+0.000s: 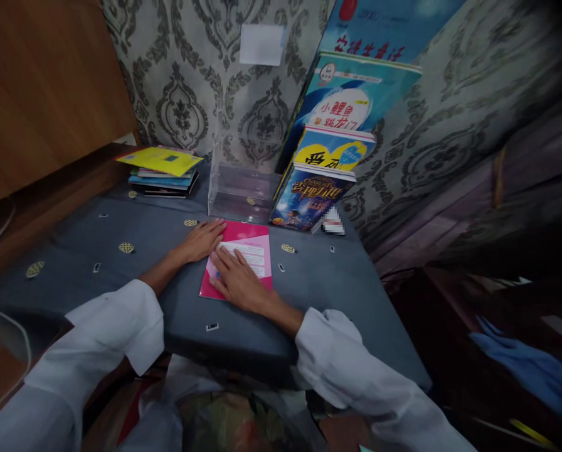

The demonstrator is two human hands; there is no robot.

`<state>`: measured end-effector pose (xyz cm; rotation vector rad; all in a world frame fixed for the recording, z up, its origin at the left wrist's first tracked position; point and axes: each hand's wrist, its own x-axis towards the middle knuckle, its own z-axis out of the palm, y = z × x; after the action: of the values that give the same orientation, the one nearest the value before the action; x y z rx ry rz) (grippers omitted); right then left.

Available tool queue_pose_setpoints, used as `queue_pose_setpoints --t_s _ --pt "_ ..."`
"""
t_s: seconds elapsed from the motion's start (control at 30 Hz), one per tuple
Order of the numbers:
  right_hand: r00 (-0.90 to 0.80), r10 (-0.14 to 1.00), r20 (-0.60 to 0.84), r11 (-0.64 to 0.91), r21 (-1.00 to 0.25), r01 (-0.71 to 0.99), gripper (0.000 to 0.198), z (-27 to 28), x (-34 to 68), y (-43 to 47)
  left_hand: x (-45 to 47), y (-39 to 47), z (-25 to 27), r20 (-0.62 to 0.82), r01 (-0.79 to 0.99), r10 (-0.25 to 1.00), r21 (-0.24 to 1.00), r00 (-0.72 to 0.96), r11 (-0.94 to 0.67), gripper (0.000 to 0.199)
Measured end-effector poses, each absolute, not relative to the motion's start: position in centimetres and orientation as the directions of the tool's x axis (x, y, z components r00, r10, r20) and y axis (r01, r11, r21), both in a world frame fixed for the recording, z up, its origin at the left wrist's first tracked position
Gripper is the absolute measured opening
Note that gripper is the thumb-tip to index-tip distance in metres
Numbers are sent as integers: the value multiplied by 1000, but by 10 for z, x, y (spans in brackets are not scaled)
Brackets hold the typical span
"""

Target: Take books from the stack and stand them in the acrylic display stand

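Note:
A thin pink book (255,233) lies flat on the dark grey tablecloth (243,342), in front of a clear plastic stand. My left hand (203,240) rests at the book's upper left edge, fingers stretched over its border. Lower down, my right hand (239,279) lies flat on the cover with its fingers spread, hiding part of the printed text. Neither hand grips anything.
Behind the book is the clear stand (241,191). Several books (313,194) stand upright in a stepped row on the right. At the back left lies a stack of books (163,172) with a yellow one on top. A patterned curtain (182,107) hangs behind the table.

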<state>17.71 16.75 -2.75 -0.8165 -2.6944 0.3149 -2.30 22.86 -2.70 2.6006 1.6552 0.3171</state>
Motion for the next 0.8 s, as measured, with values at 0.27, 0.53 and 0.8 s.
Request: queue_pose_setpoints --t_s 0.27,0.53,0.8 --pt "-850 483 210 854 -325 406 52 -15 206 137 -24 229 -30 176 888 899 162 402 -429 54" --pt "-729 652 210 725 -453 518 53 -31 250 178 -24 229 -29 148 894 904 151 401 -421 56" --pt "-559 801 213 590 -440 677 49 -38 266 257 -22 227 -24 123 899 912 159 392 -408 57"
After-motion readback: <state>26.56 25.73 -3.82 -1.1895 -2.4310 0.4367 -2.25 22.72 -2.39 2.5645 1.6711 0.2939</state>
